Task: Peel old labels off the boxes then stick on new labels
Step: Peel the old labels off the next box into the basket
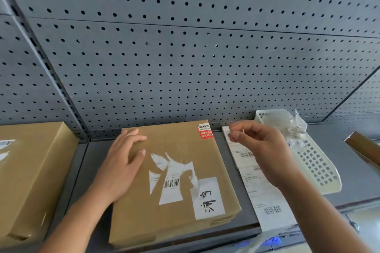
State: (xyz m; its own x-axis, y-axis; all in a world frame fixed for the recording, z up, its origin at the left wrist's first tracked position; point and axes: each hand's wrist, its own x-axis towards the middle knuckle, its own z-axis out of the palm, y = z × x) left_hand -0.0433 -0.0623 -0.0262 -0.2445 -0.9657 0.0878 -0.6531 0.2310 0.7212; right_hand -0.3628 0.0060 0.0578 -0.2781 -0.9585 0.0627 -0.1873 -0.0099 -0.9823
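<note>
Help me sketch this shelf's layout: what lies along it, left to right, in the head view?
Cardboard box at far left → box with torn label → strip of label sheets → white plastic basket → brown object at the right edge.

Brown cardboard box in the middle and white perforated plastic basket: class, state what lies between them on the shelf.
In the head view, white barcode label sheets lie flat on the grey metal shelf between box and basket.
</note>
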